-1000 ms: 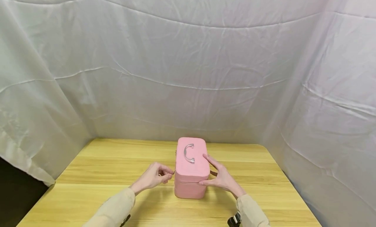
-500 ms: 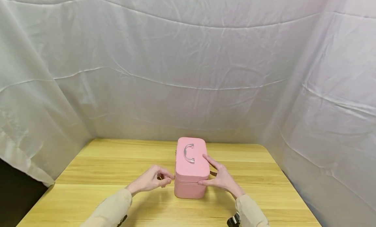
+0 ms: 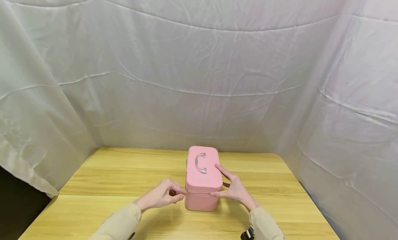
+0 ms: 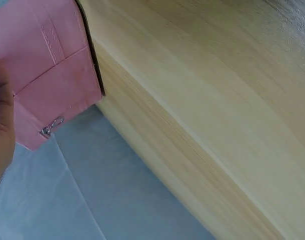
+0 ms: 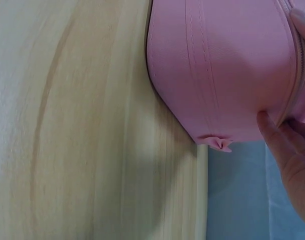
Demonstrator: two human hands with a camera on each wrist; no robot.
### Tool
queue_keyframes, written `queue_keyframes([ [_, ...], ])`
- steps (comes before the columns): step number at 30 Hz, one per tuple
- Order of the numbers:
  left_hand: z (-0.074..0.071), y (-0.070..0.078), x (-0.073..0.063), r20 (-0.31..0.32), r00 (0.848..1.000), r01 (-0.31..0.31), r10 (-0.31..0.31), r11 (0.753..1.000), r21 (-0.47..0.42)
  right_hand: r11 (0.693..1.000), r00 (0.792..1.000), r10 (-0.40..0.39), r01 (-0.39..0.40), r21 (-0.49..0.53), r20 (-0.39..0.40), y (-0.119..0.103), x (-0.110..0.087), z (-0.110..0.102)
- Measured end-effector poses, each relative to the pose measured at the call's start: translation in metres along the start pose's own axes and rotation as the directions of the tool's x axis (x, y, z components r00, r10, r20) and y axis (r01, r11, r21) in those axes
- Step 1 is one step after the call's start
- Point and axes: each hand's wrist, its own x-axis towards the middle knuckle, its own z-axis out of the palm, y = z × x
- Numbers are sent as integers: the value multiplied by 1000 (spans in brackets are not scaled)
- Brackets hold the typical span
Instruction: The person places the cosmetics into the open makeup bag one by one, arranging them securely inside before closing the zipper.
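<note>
A pink vanity case (image 3: 206, 182) with a silver carry handle (image 3: 197, 161) on its lid stands upright on the table, lid down. At its near left corner my left hand (image 3: 164, 194) pinches a small zipper pull (image 3: 186, 192) between thumb and fingers. My right hand (image 3: 235, 191) holds the case's right side, its index finger on the lid edge and its thumb on the near face. The zipper (image 5: 303, 60) runs below the lid, with right fingertips beside it in the right wrist view. A metal zipper pull (image 4: 52, 126) hangs from the case in the left wrist view.
The wooden table (image 3: 124, 167) has yellow grain and rounded far corners. Pale cloth (image 3: 199, 77) hangs behind it and along both sides. A pink tab (image 5: 218, 143) sticks out of the case. A dark gap (image 3: 18, 202) shows at the left.
My left hand has drawn the zipper pull toward me along the left side, to the near left corner of the case. The right hand keeps its hold; the case stays in place.
</note>
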Motion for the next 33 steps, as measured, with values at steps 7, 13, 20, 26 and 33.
queue_keyframes([
  [7, 5, 4, 0, -1, 1000, -4, 5, 1000, 22, 1000, 1000, -2, 2, 17, 1, 1, 1, 0],
  [13, 16, 12, 3, 12, 1000, -4, 4, 1000, 5, 1000, 1000, 4, -4, 22, 2, 1, 0, 0],
  [20, 36, 23, 6, -65, 997, 36, -38, 999, -18, 1000, 1000, 11, -11, 24, 13, -1, 0, 0],
  [26, 47, 28, 10, -125, 991, 55, -53, 998, 13, 999, 1000, 10, -11, 33, 17, 0, 0, 0],
  [33, 55, 34, 16, -119, 989, 84, -84, 996, 0, 999, 1000, 1, -2, 32, 19, 1, 0, 0],
])
